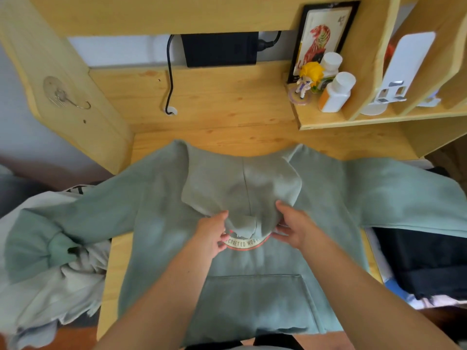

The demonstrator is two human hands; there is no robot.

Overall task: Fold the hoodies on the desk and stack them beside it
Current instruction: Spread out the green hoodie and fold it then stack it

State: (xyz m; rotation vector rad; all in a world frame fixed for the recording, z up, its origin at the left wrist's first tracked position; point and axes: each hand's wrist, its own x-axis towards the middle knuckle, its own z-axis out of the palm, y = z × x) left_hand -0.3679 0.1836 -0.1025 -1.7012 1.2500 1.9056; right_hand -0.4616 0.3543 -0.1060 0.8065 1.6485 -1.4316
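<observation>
From my head cam: the sage-green cotton hoodie (235,251) is spread front-up on the light pine desk (227,107), kangaroo pocket nearest me, both sleeves hanging off the desk's sides. The hood (240,183) is flipped down over the chest, and its tip covers the top of the round printed logo (243,244).

My left hand (211,234) is at the hood's lower left edge, fingers curled and pinching the fabric there. My right hand (293,224) is at the lower right edge, thumb on top of the hood and fingers tucked underneath, so it's gripping the hood too. The hood tip sits right between them.

Out past my left hand, a crumpled pale grey garment (50,279) lies under the left sleeve. Out past my right hand there's a dark folded garment (419,261) just beside the desk, under the right sleeve.

Farther ahead of my hands: a black power brick (219,49) with its cable, a framed tiger print (321,36), a small blond figurine (307,79) and two white plastic bottles (337,93) on the side shelf.
</observation>
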